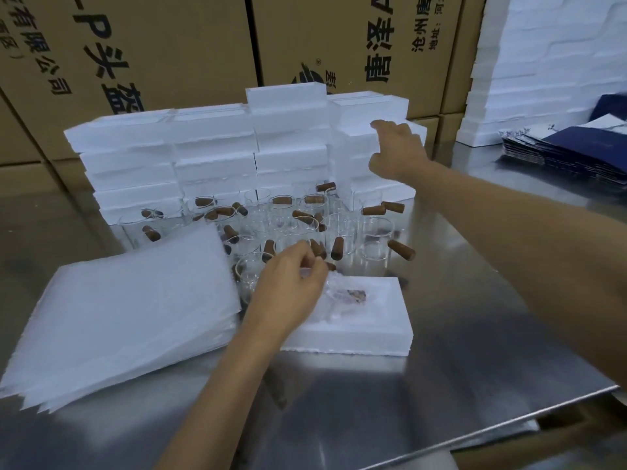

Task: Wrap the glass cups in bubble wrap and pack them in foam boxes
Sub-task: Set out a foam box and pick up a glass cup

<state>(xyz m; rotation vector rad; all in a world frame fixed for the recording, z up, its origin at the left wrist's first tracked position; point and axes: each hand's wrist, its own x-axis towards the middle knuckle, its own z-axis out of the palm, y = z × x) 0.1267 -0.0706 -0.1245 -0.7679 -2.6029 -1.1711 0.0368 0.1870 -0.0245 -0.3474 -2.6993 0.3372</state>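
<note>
Shiny steel tabletop (339, 401) runs under both your arms. Nearest you on the left lies a thick stack of white bubble-wrap sheets (129, 313). Just right of it sits an open white foam box (369, 320) with a wrapped glass cup (346, 298) lying in its hollow. Your left hand (288, 293) hovers at that box's near-left corner, fingers curled, seeming to pinch the wrap's edge, though blur hides the contact. Behind the box stands a cluster of clear glass cups with brown wooden handles (305, 225). Beyond them rises a wall of stacked white foam boxes (210, 147). Your right hand (397, 150) reaches to the stack's right end, fingers spread loosely, holding nothing. Brown cardboard cartons (169, 45) close the background; dark blue folded cartons (576, 150) lie far right.
</note>
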